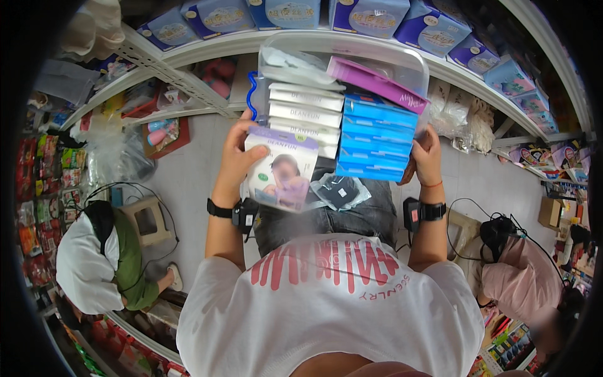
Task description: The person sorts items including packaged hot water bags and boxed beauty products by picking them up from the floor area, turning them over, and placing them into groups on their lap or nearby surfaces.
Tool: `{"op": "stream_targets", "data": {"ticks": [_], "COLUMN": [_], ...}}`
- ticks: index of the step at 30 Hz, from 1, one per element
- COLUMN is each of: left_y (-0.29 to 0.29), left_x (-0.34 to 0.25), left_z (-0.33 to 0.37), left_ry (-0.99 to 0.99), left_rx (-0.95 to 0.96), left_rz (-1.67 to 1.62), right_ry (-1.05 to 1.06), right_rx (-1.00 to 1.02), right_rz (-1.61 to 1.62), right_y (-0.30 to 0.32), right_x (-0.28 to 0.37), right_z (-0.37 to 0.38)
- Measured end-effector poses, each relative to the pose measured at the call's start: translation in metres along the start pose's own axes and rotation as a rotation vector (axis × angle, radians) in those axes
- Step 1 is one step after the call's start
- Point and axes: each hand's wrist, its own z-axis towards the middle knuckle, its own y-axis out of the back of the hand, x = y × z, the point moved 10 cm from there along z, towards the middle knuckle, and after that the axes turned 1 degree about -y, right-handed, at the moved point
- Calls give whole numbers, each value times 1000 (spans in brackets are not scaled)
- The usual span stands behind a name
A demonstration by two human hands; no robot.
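Observation:
In front of me a clear plastic bin (411,63) holds a row of white boxes (301,115) on the left and a stack of blue boxes (377,139) on the right. A purple box (375,81) lies slantwise over the far right part. My left hand (240,151) is closed on a white and purple package (286,173), thumb on its front, at the bin's near left corner. At the near right corner my right hand (427,156) is closed round the bin's side, beside the blue boxes; its fingertips are partly hidden. A black item in a clear bag (342,191) lies on my lap.
Ahead, a shelf carries blue and purple packs (217,16). Clear-bagged goods (452,116) sit below it. One person (94,257) sits at the left near a beige stool (146,220), another (524,270) at the right. Cables (173,217) trail near both.

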Motion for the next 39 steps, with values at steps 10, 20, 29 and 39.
{"op": "stream_targets", "data": {"ticks": [10,20,29,39], "left_y": [-6,16,-29,-43], "left_x": [-7,-48,-55,-63], "left_z": [26,10,26,36], "left_ry": [123,37,8,-105], "left_rx": [-31,-167,-227,-275], "left_rz": [-69,-159,-219,-81], "right_ry": [-223,123,565,1131], "right_rx": [18,-256,16,601], "right_rz": [28,-293,18,-523], "right_y": [-3,55,-55,-238], "right_x": [-2,39,192,202], "right_z": [20,7,-34,-101]}}
